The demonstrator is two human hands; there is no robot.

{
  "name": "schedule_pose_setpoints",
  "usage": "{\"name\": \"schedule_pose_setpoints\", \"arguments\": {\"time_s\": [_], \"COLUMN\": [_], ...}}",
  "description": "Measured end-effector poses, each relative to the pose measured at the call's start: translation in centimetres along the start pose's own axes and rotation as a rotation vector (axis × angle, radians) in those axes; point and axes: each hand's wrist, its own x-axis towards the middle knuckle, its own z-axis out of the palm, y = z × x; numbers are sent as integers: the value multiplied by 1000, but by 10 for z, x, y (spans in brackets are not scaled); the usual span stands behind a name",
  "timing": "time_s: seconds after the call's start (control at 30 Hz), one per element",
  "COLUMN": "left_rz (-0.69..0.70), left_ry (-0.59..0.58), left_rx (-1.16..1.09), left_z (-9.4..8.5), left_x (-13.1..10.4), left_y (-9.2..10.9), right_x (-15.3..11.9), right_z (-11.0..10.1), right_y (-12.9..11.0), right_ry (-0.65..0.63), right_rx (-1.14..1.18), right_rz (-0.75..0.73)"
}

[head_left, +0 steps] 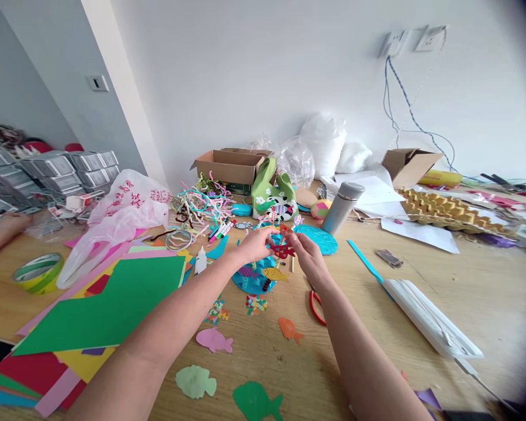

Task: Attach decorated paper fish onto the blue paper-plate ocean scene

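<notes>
My left hand (258, 244) and my right hand (307, 252) meet over a blue craft piece (248, 285) with paper fish on it. Fingers of both are closed at a small red-orange paper fish (286, 230). Just below the fingertips shows a dark red paper fish (282, 251); what supports it is hidden. A yellow spotted fish (275, 274) and a purple fish (247, 272) are lower on the craft piece. Nearer me lie an orange fish (290, 330), a pink fish (214, 340), a pale green fish (196, 381) and a green fish (256, 401).
Coloured paper sheets (114, 298) and a tape roll (38, 273) lie left. Red-handled scissors (317, 307) rest by my right forearm, with a white power strip (429, 316) farther right. Behind stand a grey bottle (342, 209) and a green felt bag (267, 193). Another person's hand (13, 223) is far left.
</notes>
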Motion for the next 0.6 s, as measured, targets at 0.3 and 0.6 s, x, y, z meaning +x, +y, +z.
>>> {"name": "schedule_pose_setpoints", "arguments": {"time_s": [0.3, 0.6], "left_rz": [79, 243], "left_ry": [61, 249], "left_rx": [-2, -8], "left_z": [-23, -75], "left_x": [-10, -75], "left_y": [14, 43], "right_x": [3, 6], "right_z": [-11, -30], "right_y": [-3, -49], "right_ry": [316, 893], "right_rx": [118, 177], "right_rz": [32, -430]}}
